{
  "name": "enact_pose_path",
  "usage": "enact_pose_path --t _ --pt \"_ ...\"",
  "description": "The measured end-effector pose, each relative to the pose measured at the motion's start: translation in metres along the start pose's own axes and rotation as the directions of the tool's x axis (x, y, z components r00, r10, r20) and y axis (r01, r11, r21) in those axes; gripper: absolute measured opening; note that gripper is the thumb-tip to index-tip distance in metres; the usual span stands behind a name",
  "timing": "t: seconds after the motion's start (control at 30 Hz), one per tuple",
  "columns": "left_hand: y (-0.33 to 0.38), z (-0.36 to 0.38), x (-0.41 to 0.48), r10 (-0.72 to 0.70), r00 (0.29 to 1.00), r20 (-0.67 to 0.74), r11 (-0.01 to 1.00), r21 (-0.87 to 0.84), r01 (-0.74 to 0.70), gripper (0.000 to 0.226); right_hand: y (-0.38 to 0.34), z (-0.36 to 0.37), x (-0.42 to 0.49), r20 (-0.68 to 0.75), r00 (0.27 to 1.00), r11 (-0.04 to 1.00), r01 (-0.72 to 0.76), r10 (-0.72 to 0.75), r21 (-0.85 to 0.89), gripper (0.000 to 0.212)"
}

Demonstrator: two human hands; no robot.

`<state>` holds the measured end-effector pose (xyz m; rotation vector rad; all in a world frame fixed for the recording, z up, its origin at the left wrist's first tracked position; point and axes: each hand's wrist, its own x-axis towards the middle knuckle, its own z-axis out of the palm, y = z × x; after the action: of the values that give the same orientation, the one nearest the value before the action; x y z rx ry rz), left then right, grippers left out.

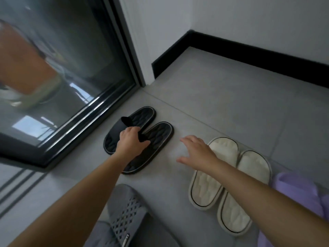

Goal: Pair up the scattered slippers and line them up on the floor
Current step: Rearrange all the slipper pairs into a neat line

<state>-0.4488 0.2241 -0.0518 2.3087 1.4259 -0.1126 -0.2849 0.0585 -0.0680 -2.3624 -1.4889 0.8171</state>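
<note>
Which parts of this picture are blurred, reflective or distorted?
Head view: the dark glass door panel carries smeared reflections; the black baseboard bows from wide-angle distortion; the black rubber slippers and cream rubber slippers look fairly sharp under soft, even light.

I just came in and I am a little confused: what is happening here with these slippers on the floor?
A person is tidying slippers on the grey tiled floor. The left hand grips the straps of the black slippers, which lie side by side near the glass door. The right hand hovers open above the floor between the two pairs. The cream slippers already lie paired to the right.
</note>
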Motion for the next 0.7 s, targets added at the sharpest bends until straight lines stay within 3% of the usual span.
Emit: enact_pose_path --t 0.3,0.47,0.57,0.63,0.7 --pt "-0.051 0.006 0.021 -0.245 0.966 0.085 0.969 0.001 0.246 0.108 -0.099 0.019 0.102 0.023 0.986 0.983 0.164 -0.166 0.080 0.054" --pt "-0.064 0.011 0.029 -0.349 0.925 0.150 0.926 -0.097 0.365 0.122 -0.117 0.027 0.131 0.161 0.977 0.989 0.126 -0.138 0.079 0.065" --pt "-0.068 0.009 0.031 -0.359 0.900 0.247 0.896 -0.179 0.407 0.105 -0.117 0.034 0.136 0.254 0.959 0.992 0.110 -0.121 0.059 0.062" --pt "-0.070 0.005 0.033 -0.314 0.914 0.258 0.893 -0.247 0.376 0.091 -0.114 0.038 0.134 0.169 0.975 0.989 0.146 -0.144 0.006 0.049" --pt "-0.071 -0.001 0.039 -0.219 0.941 0.259 0.919 -0.269 0.288 0.092 -0.108 0.040 0.130 0.001 0.988 0.988 0.153 -0.153 -0.015 0.029"
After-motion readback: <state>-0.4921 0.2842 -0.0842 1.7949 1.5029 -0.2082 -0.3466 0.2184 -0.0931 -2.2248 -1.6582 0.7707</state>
